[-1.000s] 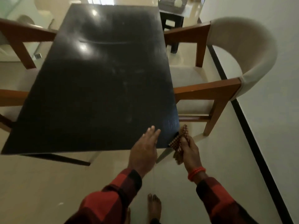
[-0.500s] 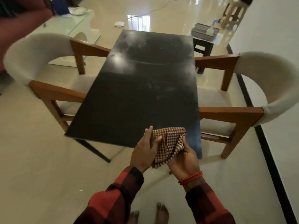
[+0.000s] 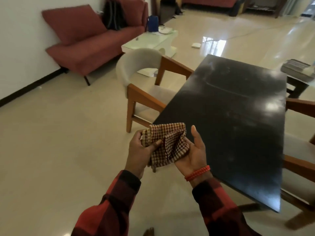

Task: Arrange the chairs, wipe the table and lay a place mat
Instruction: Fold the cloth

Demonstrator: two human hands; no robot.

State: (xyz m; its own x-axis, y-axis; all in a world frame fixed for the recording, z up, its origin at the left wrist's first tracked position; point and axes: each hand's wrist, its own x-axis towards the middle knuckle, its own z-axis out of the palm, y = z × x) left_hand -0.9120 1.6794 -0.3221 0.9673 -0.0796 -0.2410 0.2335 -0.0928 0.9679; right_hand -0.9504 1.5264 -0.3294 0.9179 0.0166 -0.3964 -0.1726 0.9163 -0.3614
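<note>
Checked cloth bunched between both hands, left hand pinching, right hand cupped underneath, beside the black worktop.

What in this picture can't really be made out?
- Head view: right chair mostly hidden by the black table and cut off by the frame edge.
- Right hand: its fingers are behind the checked cloth.
- Stack on the side table: blurred and cut off.
- No place mat visible.

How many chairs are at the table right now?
2: one cream-backed wooden armchair on the black rectangular table's left side, and a second wooden armchair on its right, mostly cut off by the frame edge. Others may be out of view.
</note>
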